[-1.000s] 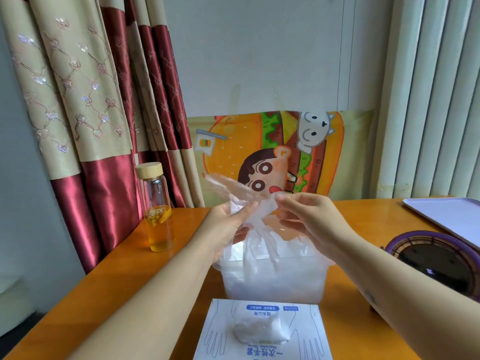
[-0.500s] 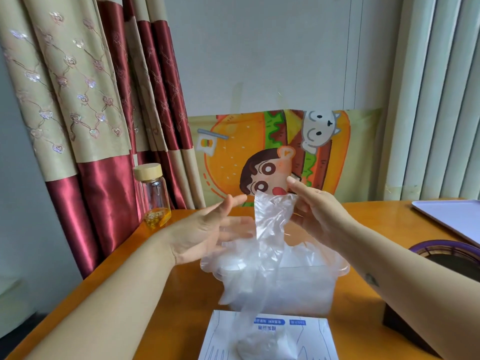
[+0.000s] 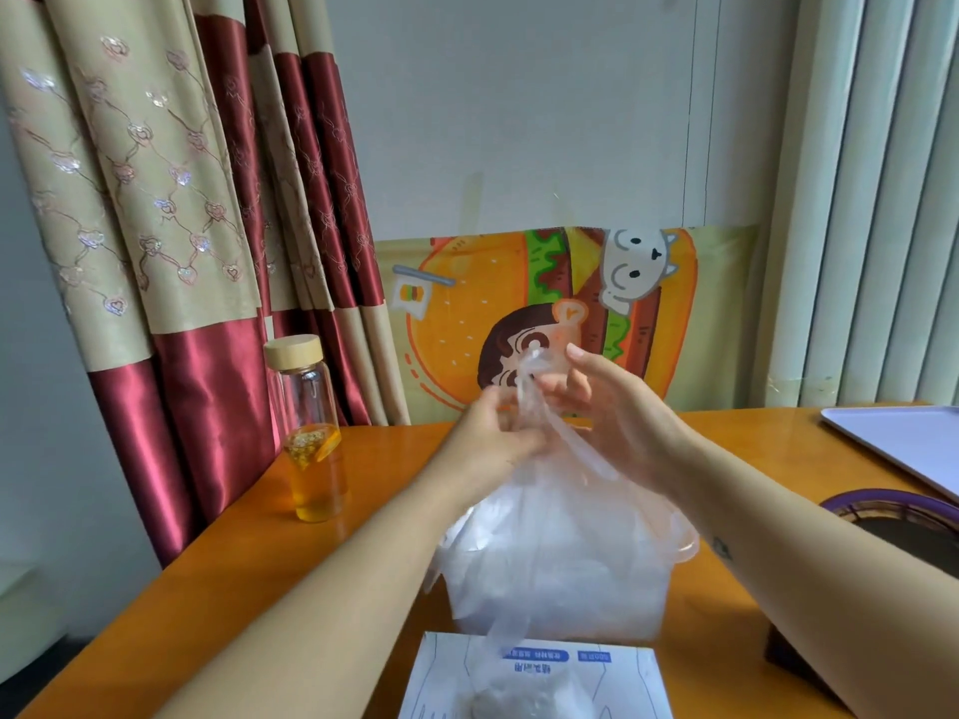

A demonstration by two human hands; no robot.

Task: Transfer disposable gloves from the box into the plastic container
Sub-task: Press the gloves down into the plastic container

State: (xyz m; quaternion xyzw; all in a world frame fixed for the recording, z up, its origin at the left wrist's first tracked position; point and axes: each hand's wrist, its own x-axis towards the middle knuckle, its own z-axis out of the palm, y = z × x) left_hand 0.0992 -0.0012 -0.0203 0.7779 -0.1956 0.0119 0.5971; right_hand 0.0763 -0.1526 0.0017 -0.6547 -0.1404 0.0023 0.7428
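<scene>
L hand (image 3: 493,433) & R hand (image 3: 620,425) both pinch one glove (image 3: 525,373) high over container (image 3: 571,604) rim; glove's end hangs to box (image 3: 446,677), right by container's near wall.

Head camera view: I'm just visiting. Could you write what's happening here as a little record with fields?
Source: white cardboard glove box, nearest the camera
Destination: clear plastic container, behind the box, crumpled gloves inside
In hand: thin clear plastic glove, held above the container, lower end trailing to the box
Left hand: fingers curled round the glove
Right hand: fingers at the glove's top; grip too blurred to tell
Nearby: glass bottle with wooden lid, yellow liquid inside, on the orange table
</scene>
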